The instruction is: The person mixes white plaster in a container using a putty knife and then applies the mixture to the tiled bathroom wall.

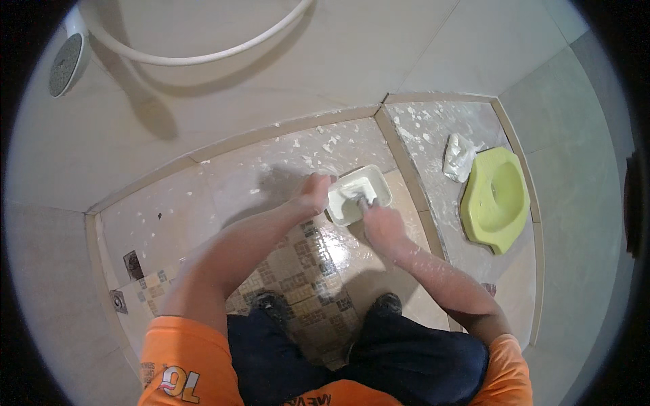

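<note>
Two hands (315, 193) (386, 230), one tub (378, 180)

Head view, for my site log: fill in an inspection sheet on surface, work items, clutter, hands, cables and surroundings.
Surface: tiled floor, spattered with white flecks
Work items: white tray holding white paste
Clutter: crumpled white bag beside yellow-green squat pan
Hands: left hand holds the tray's left edge; right hand is at the paste, any tool unclear
Cables: nothing seen
Surroundings: white hose and shower head by the wall; floor drain at left
</note>
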Demonstrator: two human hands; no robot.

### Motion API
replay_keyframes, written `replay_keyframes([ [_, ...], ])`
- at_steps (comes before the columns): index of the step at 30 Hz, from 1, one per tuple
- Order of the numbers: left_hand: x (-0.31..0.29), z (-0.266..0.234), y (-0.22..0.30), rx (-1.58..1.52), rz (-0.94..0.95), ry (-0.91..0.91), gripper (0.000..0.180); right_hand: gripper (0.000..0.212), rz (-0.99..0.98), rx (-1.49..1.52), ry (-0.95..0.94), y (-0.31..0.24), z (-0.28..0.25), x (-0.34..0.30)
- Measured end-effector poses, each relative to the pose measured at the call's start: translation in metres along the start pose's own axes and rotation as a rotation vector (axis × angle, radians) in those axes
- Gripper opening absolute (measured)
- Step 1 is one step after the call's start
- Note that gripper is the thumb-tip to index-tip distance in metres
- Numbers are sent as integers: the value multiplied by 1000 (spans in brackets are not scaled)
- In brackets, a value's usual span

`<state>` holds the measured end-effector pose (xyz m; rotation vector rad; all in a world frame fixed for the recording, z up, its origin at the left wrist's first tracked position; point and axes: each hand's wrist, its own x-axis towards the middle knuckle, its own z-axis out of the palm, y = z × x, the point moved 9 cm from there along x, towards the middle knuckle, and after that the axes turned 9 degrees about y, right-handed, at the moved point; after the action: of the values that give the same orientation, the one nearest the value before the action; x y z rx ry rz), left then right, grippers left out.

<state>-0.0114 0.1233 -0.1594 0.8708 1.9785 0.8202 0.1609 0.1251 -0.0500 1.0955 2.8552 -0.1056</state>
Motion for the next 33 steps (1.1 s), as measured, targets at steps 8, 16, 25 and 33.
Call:
replay_keyframes([
  [8, -22, -23, 20, 63, -38, -21, 32, 43, 49, -32, -16, 36, -34, 12],
  [16, -15, -17, 10, 259, 177, 21, 28, 47, -5, 19, -33, 18, -40, 5],
  [25, -12, -21, -2, 238, 182, 22, 31, 40, -107, 116, -43, -8, -33, -10],
  [33, 32, -32, -11, 352, 310, 231, 30, 41, -25, 72, -61, 16, -35, -3],
])
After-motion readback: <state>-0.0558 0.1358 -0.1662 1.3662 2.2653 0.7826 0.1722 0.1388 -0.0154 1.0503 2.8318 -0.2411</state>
